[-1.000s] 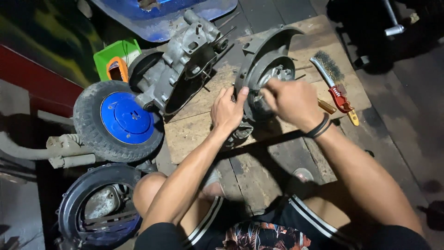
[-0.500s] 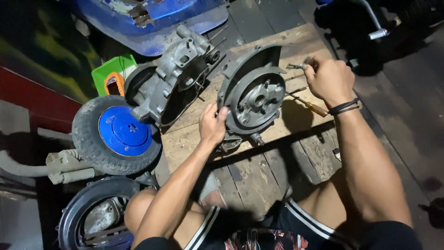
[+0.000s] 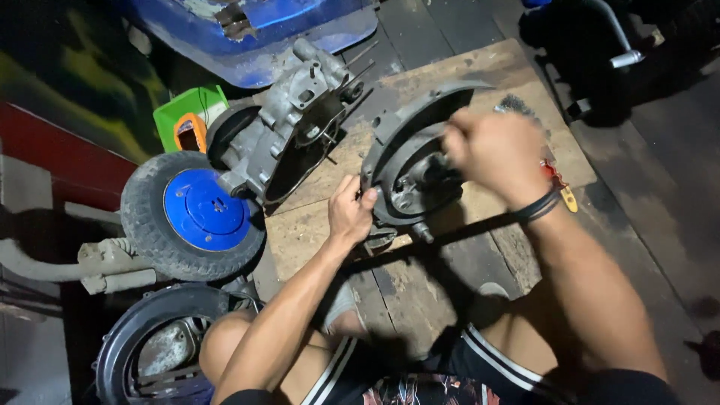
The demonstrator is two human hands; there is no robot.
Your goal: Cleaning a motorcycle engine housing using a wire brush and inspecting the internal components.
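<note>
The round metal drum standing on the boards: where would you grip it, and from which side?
Grip the metal drum by its left rim, coming from the near left, as the left hand does. It stands on edge, open face toward the person, so the rim is free there. The right hand covers its centre.

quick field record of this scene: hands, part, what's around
left hand: grips the left rim of the round metal housing
right hand: closed and blurred over the housing's face; whether it holds anything cannot be told
housing: stands on edge on the wooden board
brush: red-handled wire brush on the board, mostly hidden behind the right wrist
engine casing: grey, lying left of the housing
wheel: blue-hubbed tyre further left
second tyre: lower left
box: green behind the casing
</note>
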